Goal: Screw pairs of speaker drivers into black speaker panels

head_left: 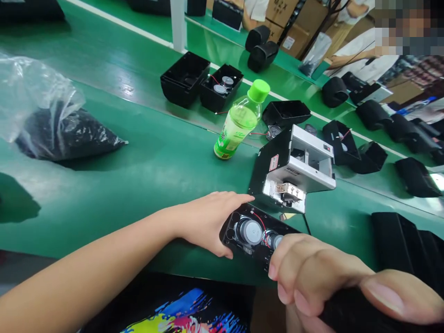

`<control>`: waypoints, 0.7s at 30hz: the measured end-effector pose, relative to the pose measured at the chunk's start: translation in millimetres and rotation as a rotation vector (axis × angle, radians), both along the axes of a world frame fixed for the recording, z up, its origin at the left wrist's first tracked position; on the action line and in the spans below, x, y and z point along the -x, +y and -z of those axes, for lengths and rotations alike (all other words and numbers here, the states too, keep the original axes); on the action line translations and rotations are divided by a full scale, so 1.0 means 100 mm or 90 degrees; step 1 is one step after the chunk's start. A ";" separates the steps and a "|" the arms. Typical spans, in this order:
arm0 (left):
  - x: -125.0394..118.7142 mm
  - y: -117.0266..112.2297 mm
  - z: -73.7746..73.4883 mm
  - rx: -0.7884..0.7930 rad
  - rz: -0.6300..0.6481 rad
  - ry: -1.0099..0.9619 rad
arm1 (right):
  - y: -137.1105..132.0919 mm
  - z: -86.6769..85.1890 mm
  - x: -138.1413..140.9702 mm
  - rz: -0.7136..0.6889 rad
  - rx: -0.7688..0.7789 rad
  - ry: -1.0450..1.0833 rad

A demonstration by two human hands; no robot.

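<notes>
Clamping the left end of a long, open black plastic housing (277, 223), my left hand (211, 222) is pressing with the thumb on the near side and the fingers along the far side. My right hand (312, 266) is wrapping firmly round a smooth black handle (342, 310), mostly hidden; its working end I am not making out. Housing is sitting at the near side of the smooth green tabletop (145, 175), just near of a boxy silver-and-black metal machine (282, 171).

Risks, my judgement: with my left hand bracing only one end, sideways force from the right could be swivelling the housing; a slipping handle could be striking a round grey-capped metal speaker driver (251, 232) or snagging the thin red wire (265, 226), lying loose across the opening.

Count: I am seeing two drivers in the housing, one machine, one green-capped clear plastic bottle (239, 122) standing farther off, one clear plastic bag of black contents (65, 125) lying left. Farther black boxes are overlapping too much for a sure count.
</notes>
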State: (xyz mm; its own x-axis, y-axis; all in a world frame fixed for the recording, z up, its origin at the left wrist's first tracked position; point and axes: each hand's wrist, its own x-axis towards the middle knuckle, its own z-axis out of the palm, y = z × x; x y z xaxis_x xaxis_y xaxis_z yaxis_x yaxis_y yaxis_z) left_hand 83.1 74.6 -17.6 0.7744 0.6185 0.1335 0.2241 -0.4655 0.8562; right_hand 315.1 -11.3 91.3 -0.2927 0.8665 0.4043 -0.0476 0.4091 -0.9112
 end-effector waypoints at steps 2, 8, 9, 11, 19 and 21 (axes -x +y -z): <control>0.00 0.00 0.00 0.002 -0.001 0.004 | 0.01 0.04 0.00 -0.006 -0.003 0.044; -0.01 0.00 0.00 0.003 0.002 0.012 | 0.09 0.06 -0.11 -0.047 0.032 -0.025; -0.01 0.00 0.00 0.004 0.004 0.014 | 0.10 0.05 -0.14 -0.052 0.039 -0.046; -0.01 0.01 0.00 0.004 0.009 0.019 | 0.12 0.04 -0.20 -0.077 0.068 -0.099; -0.01 0.01 0.01 -0.002 0.006 0.008 | 0.18 -0.01 -0.23 -0.102 0.125 -0.161; -0.01 0.01 0.00 -0.006 0.008 0.006 | 0.21 -0.04 -0.18 -0.091 0.132 -0.166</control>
State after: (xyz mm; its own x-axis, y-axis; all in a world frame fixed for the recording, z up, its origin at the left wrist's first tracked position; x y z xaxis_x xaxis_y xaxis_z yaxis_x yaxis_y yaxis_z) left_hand 84.1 75.6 -17.6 0.7831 0.6078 0.1315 0.2269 -0.4761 0.8496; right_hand 332.9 9.8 95.2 -0.4870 0.8651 0.1202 0.1535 0.2203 -0.9633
